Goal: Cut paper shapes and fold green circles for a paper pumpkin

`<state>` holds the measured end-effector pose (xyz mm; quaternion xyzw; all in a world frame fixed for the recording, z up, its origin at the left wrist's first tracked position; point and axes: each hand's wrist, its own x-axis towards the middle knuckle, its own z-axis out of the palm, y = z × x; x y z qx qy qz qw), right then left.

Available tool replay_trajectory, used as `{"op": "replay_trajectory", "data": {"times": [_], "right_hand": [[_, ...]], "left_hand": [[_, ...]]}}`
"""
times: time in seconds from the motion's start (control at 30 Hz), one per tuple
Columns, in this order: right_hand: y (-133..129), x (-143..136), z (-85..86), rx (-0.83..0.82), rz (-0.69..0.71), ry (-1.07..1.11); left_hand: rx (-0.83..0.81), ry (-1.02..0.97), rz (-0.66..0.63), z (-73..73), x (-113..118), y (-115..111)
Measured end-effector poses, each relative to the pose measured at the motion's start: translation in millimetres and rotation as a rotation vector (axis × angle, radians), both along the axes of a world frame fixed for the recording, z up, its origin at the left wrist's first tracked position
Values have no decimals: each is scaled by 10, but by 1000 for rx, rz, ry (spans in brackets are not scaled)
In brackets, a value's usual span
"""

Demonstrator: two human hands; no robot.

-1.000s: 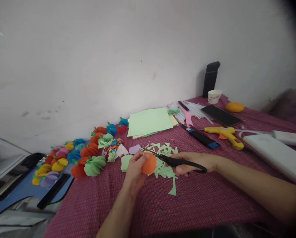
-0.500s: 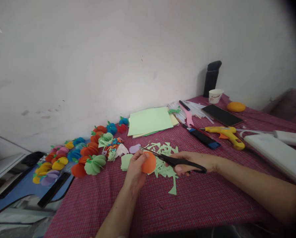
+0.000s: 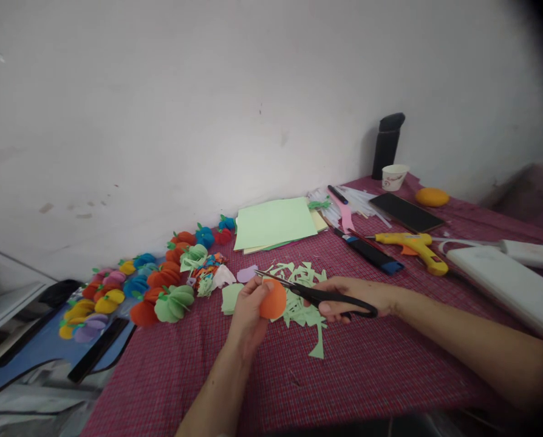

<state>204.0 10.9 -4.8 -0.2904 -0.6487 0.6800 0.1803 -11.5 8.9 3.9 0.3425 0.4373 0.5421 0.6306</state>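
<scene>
The counter (image 3: 367, 370) runs along the wall, its red cloth bare in front of the hands and crowded behind, with one paper stack (image 3: 274, 223) and one glue gun (image 3: 415, 245). Left hand (image 3: 248, 309) pinches one orange disc (image 3: 273, 300); right hand (image 3: 351, 296) is clamped on one scissors (image 3: 319, 295), blades at the disc's top edge

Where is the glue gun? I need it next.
In the head view, the yellow glue gun lies on the right of the table, beyond the right hand, between the black-and-blue cutter and the white box.
</scene>
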Motion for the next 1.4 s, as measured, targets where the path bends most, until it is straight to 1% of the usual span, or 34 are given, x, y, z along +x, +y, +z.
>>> {"op": "replay_trajectory", "data": {"times": [0.17, 0.3, 0.4, 0.6, 0.87, 1.07, 1.23, 1.4], "right_hand": [[3, -1, -18, -20, -10, 20], [-1, 2, 5, -10, -17, 5], [6, 18, 42, 14, -14, -30], [77, 107, 91, 111, 41, -107], [141, 198, 108, 239, 116, -150], [168, 233, 97, 275, 131, -166], [206, 263, 72, 298, 137, -170], [216, 273, 98, 321, 135, -166]], "left_hand": [[10, -7, -3, -4, 0, -10], [2, -19, 4, 5, 3, -17], [-1, -13, 6, 12, 6, -19], [9, 20, -63, -4, -3, -19], [-16, 43, -64, -20, 19, -25], [-47, 56, -47, -1, 26, -43], [-61, 59, -65, 10, 37, -53], [-80, 55, -68, 5, 48, -50]]}}
